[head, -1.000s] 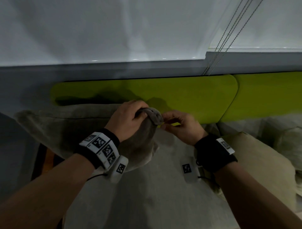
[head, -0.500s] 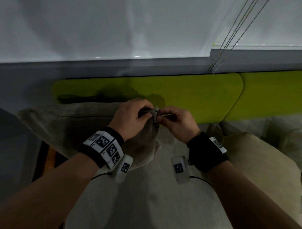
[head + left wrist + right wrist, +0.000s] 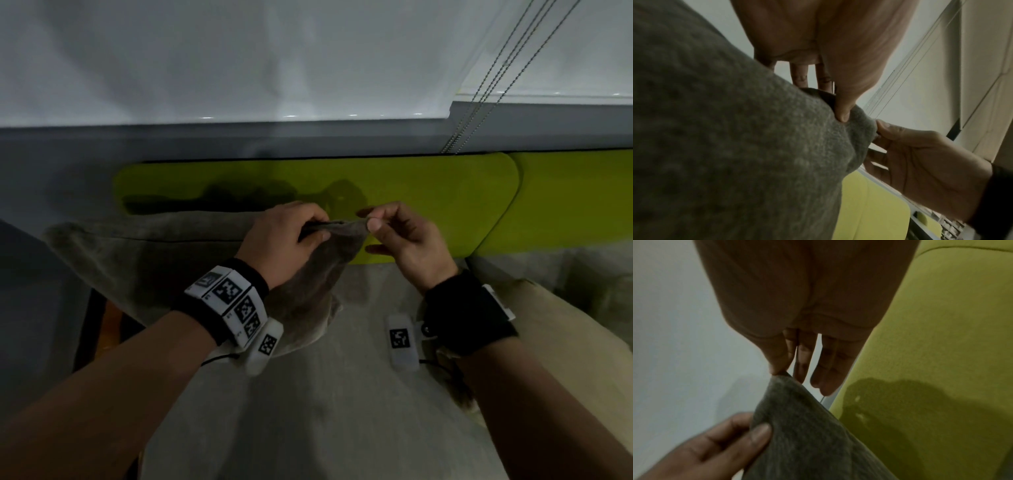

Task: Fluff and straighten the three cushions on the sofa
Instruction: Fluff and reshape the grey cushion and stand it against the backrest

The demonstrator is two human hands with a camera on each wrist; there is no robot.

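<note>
I am gripping the grey cushion [image 3: 164, 260] corner with my left hand [image 3: 284, 240]; my right hand [image 3: 404, 240] is pinching its tip, before the green backrest [image 3: 428, 198].

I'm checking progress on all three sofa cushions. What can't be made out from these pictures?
- Third cushion: the head view shows only the grey cushion and a beige cushion, which the right edge cuts off.
- Grey cushion's lower part: hidden behind the left hand and forearm.
- Grey cushion's corner: the right hand pinches it; its tip is covered by fingertips.
- Wrist views: too close and dim to show the cushion's shape.
</note>
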